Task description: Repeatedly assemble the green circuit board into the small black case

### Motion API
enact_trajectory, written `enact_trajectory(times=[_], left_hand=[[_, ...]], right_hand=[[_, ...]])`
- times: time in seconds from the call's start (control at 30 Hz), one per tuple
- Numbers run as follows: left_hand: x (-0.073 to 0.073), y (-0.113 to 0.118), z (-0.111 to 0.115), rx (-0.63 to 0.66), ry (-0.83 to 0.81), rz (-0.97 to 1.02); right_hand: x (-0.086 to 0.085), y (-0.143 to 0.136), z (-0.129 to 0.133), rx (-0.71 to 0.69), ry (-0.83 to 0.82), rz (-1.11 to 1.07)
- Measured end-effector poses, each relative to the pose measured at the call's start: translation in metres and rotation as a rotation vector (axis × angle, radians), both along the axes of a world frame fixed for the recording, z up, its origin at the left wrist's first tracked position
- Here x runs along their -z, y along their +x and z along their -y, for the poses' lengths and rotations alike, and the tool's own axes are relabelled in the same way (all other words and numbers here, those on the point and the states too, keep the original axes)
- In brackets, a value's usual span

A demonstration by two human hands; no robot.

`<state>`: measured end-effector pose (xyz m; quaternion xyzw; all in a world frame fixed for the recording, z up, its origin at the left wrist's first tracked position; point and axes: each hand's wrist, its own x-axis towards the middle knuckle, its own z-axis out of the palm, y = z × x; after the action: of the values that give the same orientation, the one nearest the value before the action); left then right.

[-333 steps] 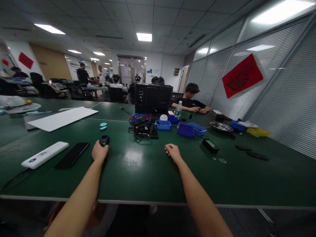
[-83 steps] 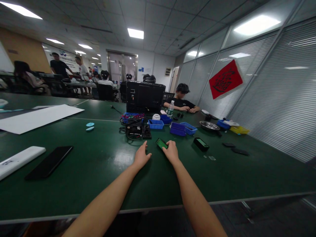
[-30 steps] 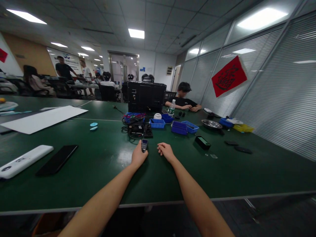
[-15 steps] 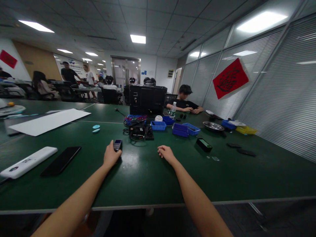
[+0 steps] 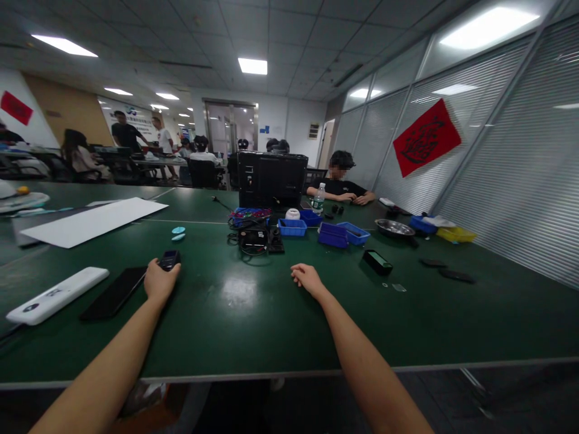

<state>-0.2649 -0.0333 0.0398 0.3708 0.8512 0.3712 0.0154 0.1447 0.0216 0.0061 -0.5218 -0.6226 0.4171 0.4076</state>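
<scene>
My left hand (image 5: 160, 281) is closed around a small dark device with a screen (image 5: 169, 260), close to the table top. Most of the device's lower part is hidden by my fingers. Just left of that hand lies a flat black phone-like slab (image 5: 115, 293), and further left a long white power strip-like bar (image 5: 58, 295). My right hand (image 5: 307, 278) rests on the green table (image 5: 262, 325) with its fingers curled in; I see nothing in it. To its right sits a black box with a greenish top (image 5: 378, 261).
Beyond my hands stand a black adapter with cables (image 5: 253, 240), a blue tray (image 5: 292, 227), a purple-blue bin (image 5: 333, 235), a bottle (image 5: 319, 199) and a monitor (image 5: 272, 179). A steel bowl (image 5: 394, 228) is at the right. White sheet (image 5: 97, 222) lies left. A person (image 5: 340, 181) sits opposite.
My left hand has moved left with the dark device, from mid-table to beside the black slab. My right hand stays put, and the view has shifted slightly.
</scene>
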Motion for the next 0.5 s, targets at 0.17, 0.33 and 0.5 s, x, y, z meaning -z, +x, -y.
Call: enact_trajectory(times=[0.17,0.33,0.5], left_hand=[[-0.001,0.0,0.0,0.034,-0.107,0.002],[0.0,0.002,0.001,0.076,-0.138,-0.035],[0.001,0.011,0.002,0.135,-0.144,-0.078]], right_hand=[[-0.001,0.0,0.001,-0.005,-0.006,-0.013],[0.0,0.001,0.0,-0.013,-0.007,-0.01],[0.004,0.002,-0.003,-0.017,0.024,0.012]])
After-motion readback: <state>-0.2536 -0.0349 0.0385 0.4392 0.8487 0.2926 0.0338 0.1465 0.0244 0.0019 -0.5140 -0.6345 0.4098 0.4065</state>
